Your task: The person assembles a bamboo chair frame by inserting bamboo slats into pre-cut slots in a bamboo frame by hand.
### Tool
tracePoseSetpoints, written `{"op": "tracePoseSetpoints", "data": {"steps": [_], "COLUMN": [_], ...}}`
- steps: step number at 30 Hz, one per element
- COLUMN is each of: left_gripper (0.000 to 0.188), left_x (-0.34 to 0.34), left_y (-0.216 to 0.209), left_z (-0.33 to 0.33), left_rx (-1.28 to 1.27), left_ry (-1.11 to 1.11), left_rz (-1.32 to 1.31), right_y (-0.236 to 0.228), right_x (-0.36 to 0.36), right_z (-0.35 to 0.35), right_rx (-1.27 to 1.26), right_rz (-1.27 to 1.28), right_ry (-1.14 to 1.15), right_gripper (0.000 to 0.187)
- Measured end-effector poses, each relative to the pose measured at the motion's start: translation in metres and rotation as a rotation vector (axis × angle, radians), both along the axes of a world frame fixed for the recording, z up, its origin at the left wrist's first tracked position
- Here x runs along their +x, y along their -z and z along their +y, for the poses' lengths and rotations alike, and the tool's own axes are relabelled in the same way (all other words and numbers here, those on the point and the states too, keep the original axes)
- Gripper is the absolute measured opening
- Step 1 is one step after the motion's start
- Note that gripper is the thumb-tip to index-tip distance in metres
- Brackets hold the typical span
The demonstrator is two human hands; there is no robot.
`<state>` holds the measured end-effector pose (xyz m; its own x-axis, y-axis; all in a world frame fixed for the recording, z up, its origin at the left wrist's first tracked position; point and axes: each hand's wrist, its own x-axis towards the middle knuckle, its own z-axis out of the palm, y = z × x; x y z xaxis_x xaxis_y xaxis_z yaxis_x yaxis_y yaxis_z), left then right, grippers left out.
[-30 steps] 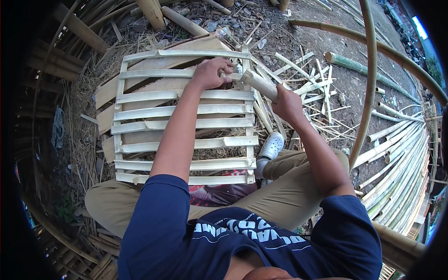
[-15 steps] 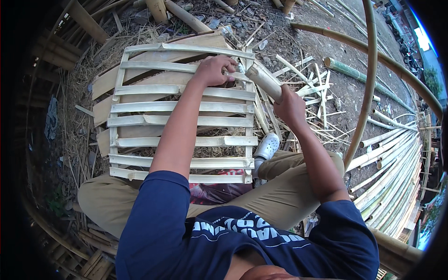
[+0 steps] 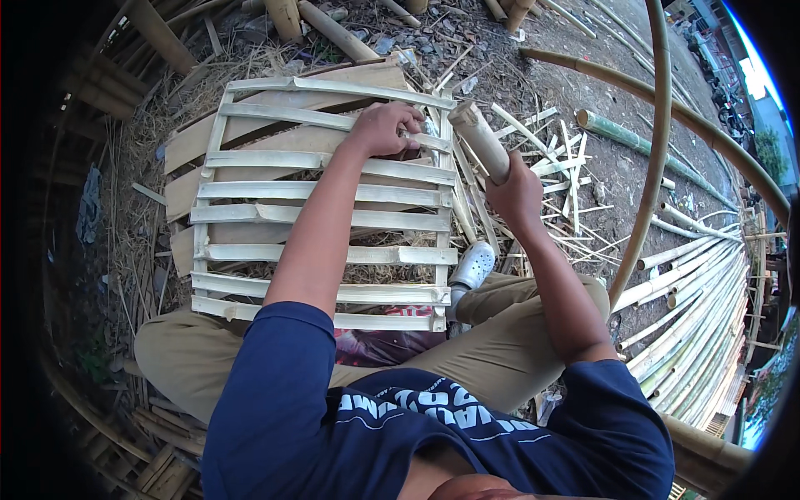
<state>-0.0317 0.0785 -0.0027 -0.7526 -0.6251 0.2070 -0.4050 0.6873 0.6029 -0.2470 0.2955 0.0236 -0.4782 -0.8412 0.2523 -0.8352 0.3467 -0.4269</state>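
Note:
In front of my crossed legs lies a slatted bamboo frame (image 3: 321,192), its pale strips running crosswise over two side strips. My left hand (image 3: 386,130) is closed on the second bamboo slat (image 3: 279,115) from the far end, near its right side. Its fingertips are partly hidden, and whether a nail is pinched there I cannot tell. My right hand (image 3: 514,196) grips a thick bamboo mallet (image 3: 481,140). The mallet's far end tilts up beside the frame's far right corner, apart from the slat.
Wide boards (image 3: 185,196) lie under the frame. Split bamboo offcuts (image 3: 571,167) litter the ground at right. Beyond them are a green bamboo pole (image 3: 633,137) and a stack of long poles (image 3: 700,325). A curved upright pole (image 3: 658,158) stands right of my arm.
The mallet has lifted and swung slightly right, away from the slat, with its end face turned more upward. My left hand stays on the slat.

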Motion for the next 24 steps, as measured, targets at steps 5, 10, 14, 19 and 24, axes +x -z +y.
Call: {"op": "tracePoseSetpoints", "data": {"steps": [5,10,14,19,24], "left_gripper": [0.024,0.025,0.028,0.025,0.028], "left_x": [0.004,0.007,0.005,0.005,0.003], "left_y": [0.002,-0.003,0.004,-0.007,-0.004], "left_z": [-0.003,-0.007,0.003,-0.002,-0.003], "left_rx": [0.012,-0.012,-0.003,0.007,0.001], "left_ry": [0.021,0.013,0.031,0.033,0.025], "left_rz": [0.01,-0.02,0.018,-0.028,-0.045], "right_y": [0.015,-0.017,0.01,-0.011,-0.02], "right_x": [-0.006,0.014,-0.002,0.005,-0.004], "right_z": [0.004,-0.001,-0.003,-0.007,-0.009], "right_rx": [0.236,-0.439,0.271,0.056,0.172], "right_rz": [0.121,-0.168,0.146,0.045,0.098], "right_ry": [-0.163,0.011,-0.159,-0.077,-0.089], "right_gripper": [0.025,0.027,0.027,0.034,0.033]}}
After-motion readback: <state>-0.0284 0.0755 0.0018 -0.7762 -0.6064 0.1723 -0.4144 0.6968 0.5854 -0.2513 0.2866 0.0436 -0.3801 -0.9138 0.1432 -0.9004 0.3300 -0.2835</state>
